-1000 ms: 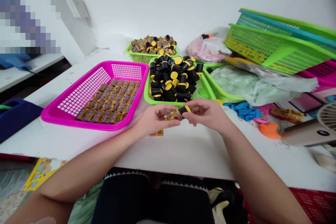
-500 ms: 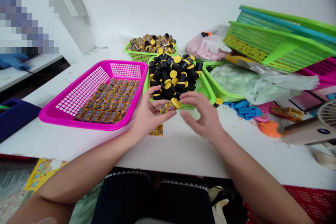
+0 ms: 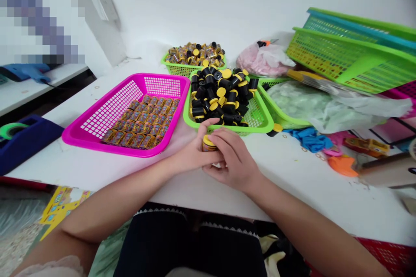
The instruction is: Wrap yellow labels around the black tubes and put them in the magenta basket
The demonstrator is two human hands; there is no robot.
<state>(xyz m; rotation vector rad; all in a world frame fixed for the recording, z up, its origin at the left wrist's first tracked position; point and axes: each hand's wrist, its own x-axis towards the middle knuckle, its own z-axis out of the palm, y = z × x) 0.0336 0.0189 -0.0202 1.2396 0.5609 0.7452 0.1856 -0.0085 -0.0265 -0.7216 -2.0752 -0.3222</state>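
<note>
Clamping a yellow-capped tube (image 3: 207,142): fingers of left hand (image 3: 192,158) and right hand (image 3: 233,161).
Its label cannot be read; a green basket (image 3: 256,129) of black tubes (image 3: 221,100) is set just behind.

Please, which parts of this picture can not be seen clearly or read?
- Head view: the small yellow-capped bottle is mostly covered by the left hand and the right hand; its label does not show.
- Head view: the print on the labelled bottles in the pink basket is too small to read.
- Head view, upper left: a pixelated block hides what is there.
- Head view: the tape dispenser is cut by the left edge.
</note>
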